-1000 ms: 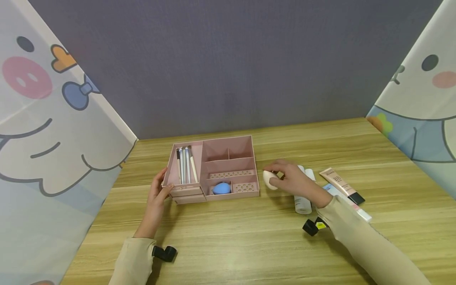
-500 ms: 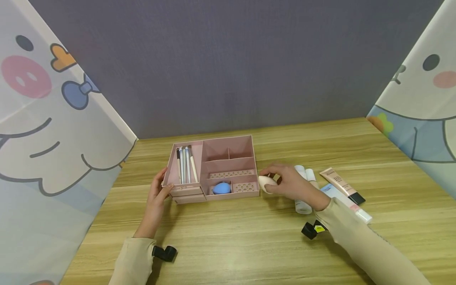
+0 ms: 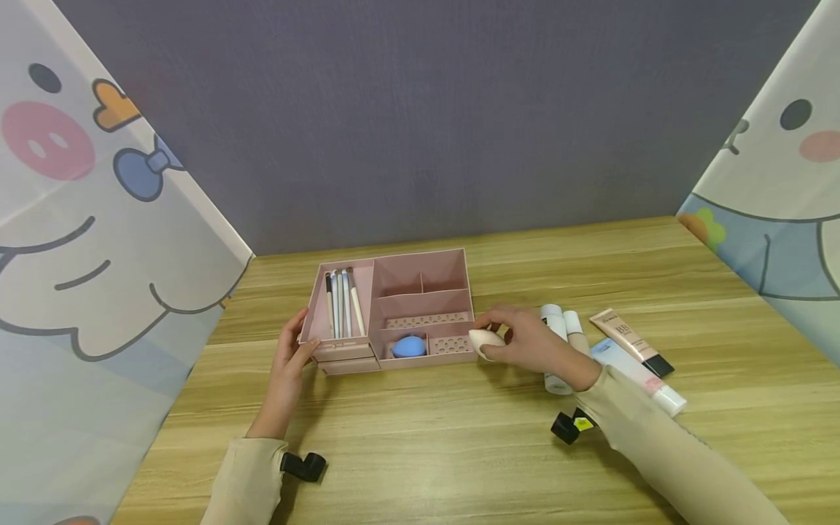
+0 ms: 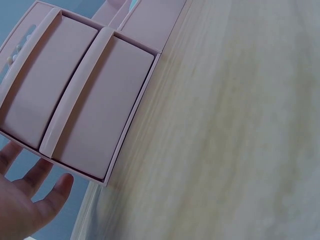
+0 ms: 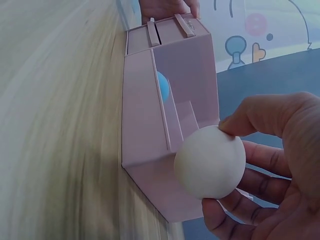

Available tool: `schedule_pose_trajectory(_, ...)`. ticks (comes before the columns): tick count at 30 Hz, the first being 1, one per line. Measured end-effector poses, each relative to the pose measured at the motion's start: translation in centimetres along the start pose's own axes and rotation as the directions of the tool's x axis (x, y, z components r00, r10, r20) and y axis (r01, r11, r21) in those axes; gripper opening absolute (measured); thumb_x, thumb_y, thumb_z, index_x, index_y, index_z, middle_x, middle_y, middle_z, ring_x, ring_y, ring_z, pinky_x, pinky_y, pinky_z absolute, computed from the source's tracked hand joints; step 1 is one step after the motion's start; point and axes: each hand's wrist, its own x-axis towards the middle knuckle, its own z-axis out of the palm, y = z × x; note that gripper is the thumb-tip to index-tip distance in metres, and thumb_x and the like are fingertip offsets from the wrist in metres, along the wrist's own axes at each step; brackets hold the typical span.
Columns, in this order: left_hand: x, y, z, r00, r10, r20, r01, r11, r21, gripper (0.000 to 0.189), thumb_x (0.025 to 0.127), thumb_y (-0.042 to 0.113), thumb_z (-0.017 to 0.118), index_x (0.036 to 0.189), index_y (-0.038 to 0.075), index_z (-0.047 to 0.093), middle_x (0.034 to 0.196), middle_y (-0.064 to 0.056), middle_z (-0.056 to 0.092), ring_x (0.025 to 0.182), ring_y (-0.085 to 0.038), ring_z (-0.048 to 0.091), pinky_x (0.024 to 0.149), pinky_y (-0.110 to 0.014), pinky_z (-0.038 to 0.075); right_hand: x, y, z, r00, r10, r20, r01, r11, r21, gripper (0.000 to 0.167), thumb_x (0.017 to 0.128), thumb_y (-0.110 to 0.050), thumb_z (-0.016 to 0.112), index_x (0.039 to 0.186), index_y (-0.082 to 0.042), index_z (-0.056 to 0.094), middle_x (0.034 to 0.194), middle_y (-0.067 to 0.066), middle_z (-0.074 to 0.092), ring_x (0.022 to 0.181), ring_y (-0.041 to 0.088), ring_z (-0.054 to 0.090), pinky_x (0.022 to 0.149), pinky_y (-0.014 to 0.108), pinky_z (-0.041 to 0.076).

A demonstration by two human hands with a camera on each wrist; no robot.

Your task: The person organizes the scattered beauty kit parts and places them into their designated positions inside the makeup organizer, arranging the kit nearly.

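The left hand (image 3: 291, 359) grips the pink plastic box (image 3: 426, 302), thin brushes (image 3: 341, 306) in; right hand (image 3: 527, 340) pinches a white foam egg (image 3: 483, 343); pale tubes (image 3: 623, 334) still out, three o'clock.

Wood-grain table (image 3: 420, 452), grey wall (image 3: 433, 131), cartoon panels (image 3: 125, 248)

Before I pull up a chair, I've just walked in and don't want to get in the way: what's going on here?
A person's right hand holds a white egg-shaped sponge by the right front corner of a pink organizer, while the left hand holds the organizer's left front corner. A blue sponge already sits in a front compartment, and brushes lie in the left section. Bottles and tubes lie on the table to the right.
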Motion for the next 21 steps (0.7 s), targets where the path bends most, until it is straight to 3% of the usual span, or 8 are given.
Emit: schedule_pose_trajectory(21,-0.1,0.0,0.2,1.000,0.011,-0.016,-0.011,1.000,-0.022,0.053,0.102,0.006,0.043,0.153,0.003,0.028,0.140,-0.012,0.038,0.113,-0.010,0.045,0.087,-0.021,0.041,1.5,-2.3,0.9,0.996,-0.091,0.006,0.091,0.996,-0.020,0.024,0.080,-0.008,0.075,0.104,-0.011,0.071,0.093,-0.003,0.065,0.078,0.015,0.057,0.063,0.025,0.049)
